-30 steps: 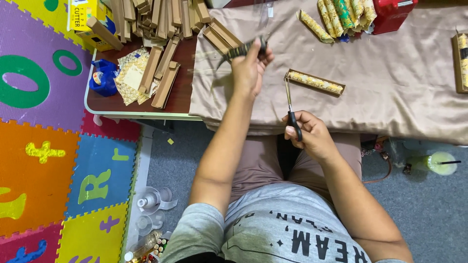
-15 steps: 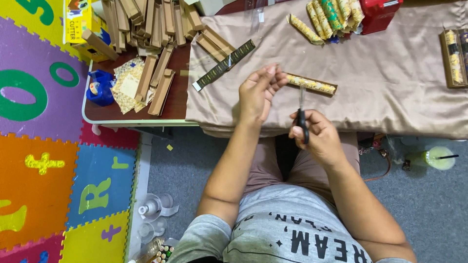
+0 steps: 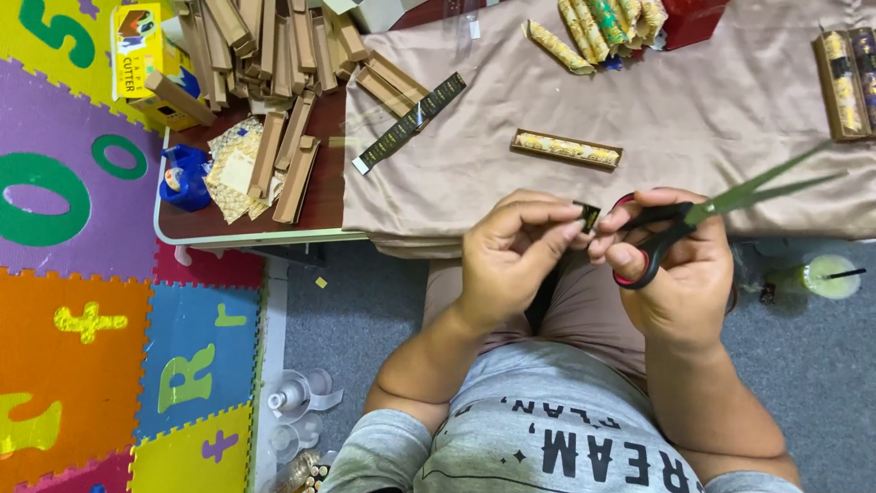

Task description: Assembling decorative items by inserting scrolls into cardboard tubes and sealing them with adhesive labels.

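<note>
Your left hand (image 3: 511, 256) pinches a small dark strip piece (image 3: 587, 215) between thumb and fingertips, curled tight, just below the table edge over your lap. Your right hand (image 3: 680, 265) grips the scissors (image 3: 703, 217), fingers through the handles, blades slightly parted and pointing right over the tan cloth (image 3: 712, 119).
</note>
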